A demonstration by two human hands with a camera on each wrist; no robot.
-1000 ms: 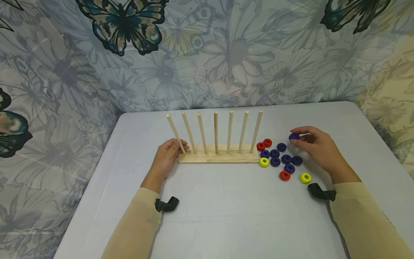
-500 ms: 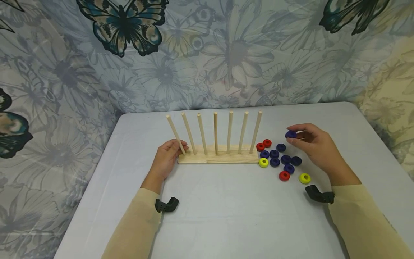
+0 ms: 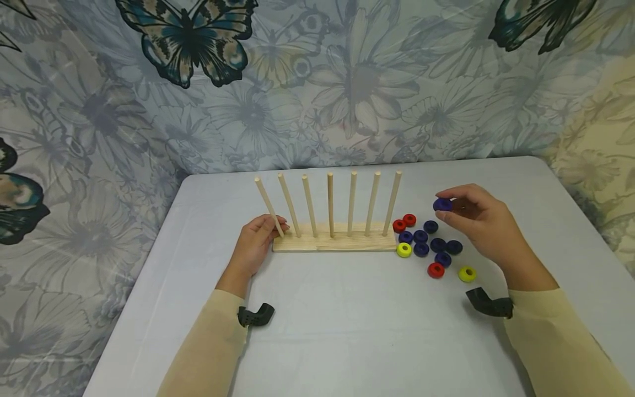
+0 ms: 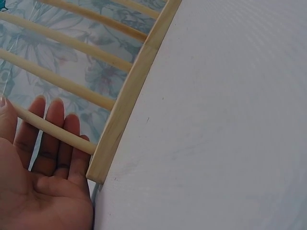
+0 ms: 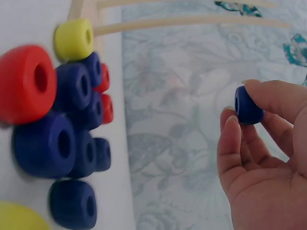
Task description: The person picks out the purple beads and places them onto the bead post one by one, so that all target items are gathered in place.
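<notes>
A pale wooden rack (image 3: 337,242) with several upright pegs stands at mid-table. My left hand (image 3: 255,242) is at its left end, holding the leftmost peg (image 4: 57,130) between thumb and fingers, with the fingers behind the peg. Raised right of the rack, my right hand (image 3: 478,220) pinches a dark blue bead (image 5: 248,106) between thumb and fingertips, its hole facing sideways in the right wrist view. Beneath and left of that hand, several blue beads (image 3: 421,249) lie on the table with red beads (image 3: 436,270) and yellow beads (image 3: 467,273).
The white-covered table (image 3: 347,331) has its far edge just behind the rack. A floral and butterfly-patterned cloth (image 3: 357,82) hangs beyond it. Dark wrist devices (image 3: 256,315) are worn over both beige sleeves. One yellow bead (image 3: 404,250) lies right beside the rack's right end.
My right hand has shifted slightly left and up with the blue bead in its grip. The left hand and rack have stayed put.
</notes>
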